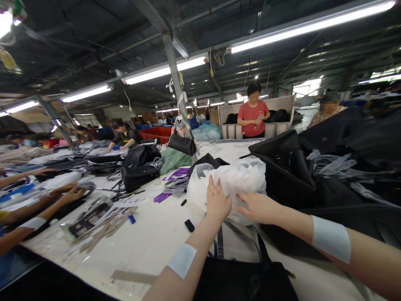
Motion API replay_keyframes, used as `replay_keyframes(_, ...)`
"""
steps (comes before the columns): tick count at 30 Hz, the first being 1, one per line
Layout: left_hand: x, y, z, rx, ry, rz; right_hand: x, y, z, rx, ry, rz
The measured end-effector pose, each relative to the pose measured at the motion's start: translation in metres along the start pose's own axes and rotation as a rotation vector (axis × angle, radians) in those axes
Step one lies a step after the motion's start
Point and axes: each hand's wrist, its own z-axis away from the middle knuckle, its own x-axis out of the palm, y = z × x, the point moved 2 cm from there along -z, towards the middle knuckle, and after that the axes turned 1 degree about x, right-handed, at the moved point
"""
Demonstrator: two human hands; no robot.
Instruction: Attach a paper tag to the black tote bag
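Observed left hand (pixel 218 202) laid on the near left side of a crumpled bundle of white translucent plastic film (pixel 247 173), fingers spread, not closed around it. Observed right hand (pixel 261 207) against the near right part of the same bundle, fingers extended and slightly parted; cannot confirm a pinch on the film from this angle. Located the bundle on the broad white desk (pixel 147 246), just beside a heap of large black bags (pixel 291 163) to the right. Judged the step in hand as two-handed handling of the film, with no firm hold confirmed. Judged the next move to call for bringing fingers in evenly from both sides, and for keeping loose film clear of the dark grey straps (pixel 220 242) below. Noted a black bag (pixel 244 280) between the forearms, close to the body. Recorded a small flat black piece (pixel 189 225) and shiny purple strips (pixel 162 197) to the left, apart from both hands; farther off, a green cloth (pixel 176 161). Recorded a co-worker's hands (pixel 73 194) toward the left edge and a co-worker in a red shirt (pixel 254 115) beyond the desk.
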Motion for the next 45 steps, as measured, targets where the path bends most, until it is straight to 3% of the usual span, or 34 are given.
replay_keyframes(6,0.017,-0.034,-0.021,0.018,-0.1,0.179,-0.011,0.05,-0.016,0.199,0.109,-0.04)
replay_keyframes(10,0.023,-0.034,-0.038,0.08,-0.146,0.267,-0.017,0.068,-0.02,0.294,0.195,-0.052)
replay_keyframes(14,0.024,-0.029,-0.052,0.109,-0.182,0.264,-0.027,0.067,-0.02,0.311,0.263,-0.039)
replay_keyframes(17,0.024,-0.023,-0.057,0.124,-0.198,0.272,-0.036,0.054,-0.02,0.26,0.33,0.011)
replay_keyframes(20,0.026,-0.017,-0.061,0.049,-0.136,0.298,-0.041,0.033,-0.022,0.13,0.385,0.078)
replay_keyframes(25,0.029,-0.011,-0.079,-0.107,0.001,0.348,-0.038,0.002,-0.019,-0.014,0.284,0.101)
replay_keyframes(29,0.02,-0.01,-0.101,-0.153,0.068,0.356,-0.033,-0.009,-0.005,-0.145,0.303,0.223)
replay_keyframes(33,0.012,-0.006,-0.111,-0.073,0.026,0.316,-0.023,-0.005,0.0,-0.188,0.254,0.276)
replay_keyframes(37,0.008,0.002,-0.103,0.058,-0.06,0.228,-0.016,0.0,-0.002,-0.23,0.24,0.285)
replay_keyframes(41,0.0,0.007,-0.096,0.171,-0.107,0.131,-0.015,0.005,0.001,-0.252,0.305,0.289)
replay_keyframes(45,-0.015,0.007,-0.1,0.239,-0.175,0.045,-0.026,0.009,-0.003,-0.233,0.472,0.302)
